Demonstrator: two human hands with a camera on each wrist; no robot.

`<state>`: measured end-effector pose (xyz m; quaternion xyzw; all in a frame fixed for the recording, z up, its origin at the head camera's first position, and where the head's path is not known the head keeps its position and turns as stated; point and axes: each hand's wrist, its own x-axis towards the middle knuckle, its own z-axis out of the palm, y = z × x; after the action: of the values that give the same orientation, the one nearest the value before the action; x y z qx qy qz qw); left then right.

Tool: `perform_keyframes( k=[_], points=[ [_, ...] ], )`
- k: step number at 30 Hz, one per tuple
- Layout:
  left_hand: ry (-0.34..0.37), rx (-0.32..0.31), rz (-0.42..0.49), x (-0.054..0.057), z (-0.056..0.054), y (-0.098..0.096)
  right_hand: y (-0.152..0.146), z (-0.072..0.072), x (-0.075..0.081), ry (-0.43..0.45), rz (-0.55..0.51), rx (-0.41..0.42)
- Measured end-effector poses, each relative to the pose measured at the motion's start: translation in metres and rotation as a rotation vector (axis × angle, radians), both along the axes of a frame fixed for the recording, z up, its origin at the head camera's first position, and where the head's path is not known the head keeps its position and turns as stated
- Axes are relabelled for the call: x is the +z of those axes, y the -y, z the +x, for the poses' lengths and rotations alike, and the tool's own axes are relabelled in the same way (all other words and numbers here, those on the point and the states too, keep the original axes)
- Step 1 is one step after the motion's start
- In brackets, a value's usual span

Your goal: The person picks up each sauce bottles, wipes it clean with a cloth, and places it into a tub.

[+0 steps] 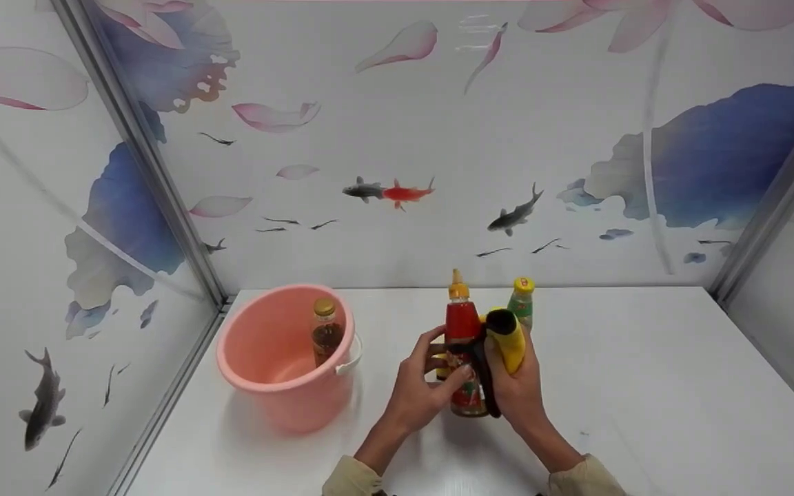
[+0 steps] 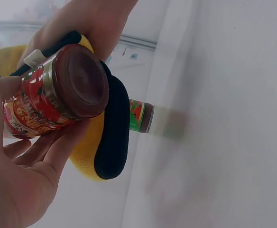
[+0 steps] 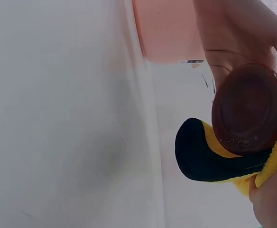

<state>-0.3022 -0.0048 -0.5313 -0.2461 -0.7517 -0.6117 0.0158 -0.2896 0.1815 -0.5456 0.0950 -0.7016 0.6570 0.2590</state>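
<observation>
A red sauce bottle [image 1: 462,320] with an orange pointed cap stands upright between my two hands, raised over the white table. My left hand [image 1: 416,393] grips its side, thumb across the front label. In the left wrist view, the base of the sauce bottle [image 2: 84,80] faces the camera. My right hand [image 1: 522,393] holds a yellow cloth [image 1: 509,348] with black edging against the bottle's other side. From the right wrist, the cloth's black border [image 3: 195,154] curves beneath the bottle base [image 3: 247,109].
Behind my right hand stands a bottle with a yellow cap and green label [image 1: 522,300]. To the left is a pink bucket [image 1: 300,406] with a white handle, holding a dark-filled bottle [image 1: 327,334] with a gold-coloured cap. Printed panels [image 1: 397,241] enclose the table's back and sides.
</observation>
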Motion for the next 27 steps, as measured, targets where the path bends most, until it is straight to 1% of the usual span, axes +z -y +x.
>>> perform_keyframes(
  k=[4, 9, 13, 17, 20, 24, 27],
  points=[
    [-0.002, 0.001, 0.000, 0.0011, -0.0012, 0.0010, 0.0015, 0.0002, -0.0009, 0.008, -0.003, -0.003],
    [0.013, -0.037, -0.016, 0.0004, -0.0012, 0.0019, 0.0010, -0.0005, -0.0015, -0.002, 0.009, -0.015],
    [-0.008, -0.068, -0.035, -0.0022, -0.0007, 0.0024, 0.0000, -0.0010, 0.0007, -0.009, 0.024, -0.036],
    [-0.021, -0.070, -0.069, -0.0034, -0.0010, 0.0027, -0.0011, -0.0010, 0.0017, -0.015, 0.025, -0.041],
    [0.001, -0.070, -0.092, -0.0031, -0.0010, 0.0032, -0.0021, -0.0014, 0.0016, -0.015, 0.023, -0.039],
    [0.036, -0.102, -0.126, -0.0018, -0.0007, 0.0043, -0.0033, -0.0018, 0.0023, -0.014, 0.017, -0.046],
    [0.040, -0.123, -0.145, -0.0012, -0.0015, 0.0053, -0.0037, -0.0016, 0.0031, -0.009, 0.013, -0.050]
  ],
)
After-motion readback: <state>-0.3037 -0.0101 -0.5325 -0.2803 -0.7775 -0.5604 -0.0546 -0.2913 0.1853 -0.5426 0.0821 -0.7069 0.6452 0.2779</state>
